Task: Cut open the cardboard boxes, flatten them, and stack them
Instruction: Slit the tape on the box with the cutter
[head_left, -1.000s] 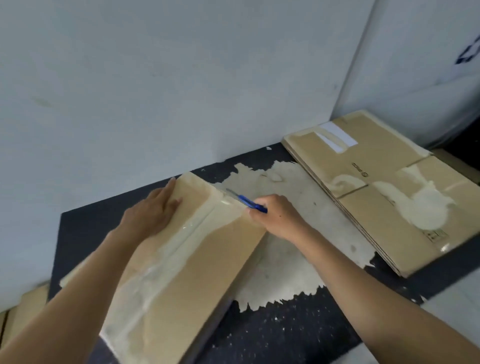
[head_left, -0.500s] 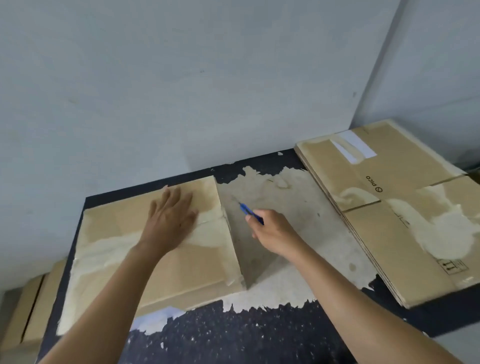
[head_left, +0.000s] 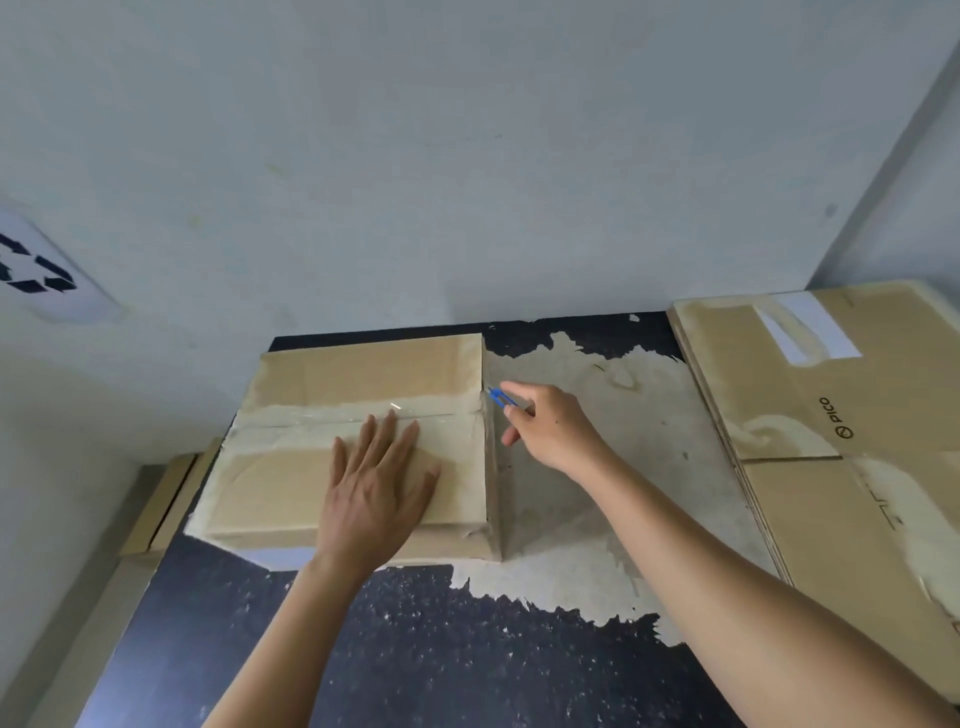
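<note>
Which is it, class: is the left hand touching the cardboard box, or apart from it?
Touching. The head view shows the left hand lying flat, fingers spread, on the top of the box.

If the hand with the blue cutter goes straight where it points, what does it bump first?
Probably the box, at its taped seam; the cutter tip in the right hand looks almost there.

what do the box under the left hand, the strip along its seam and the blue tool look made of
The box looks like brown cardboard, matte, with pale scuffed patches where its skin has torn. The strip is probably clear plastic tape: glossy, with a glint. The blue tool, pinched by the right hand, seems smooth plastic; its blade is too small to judge.
</note>
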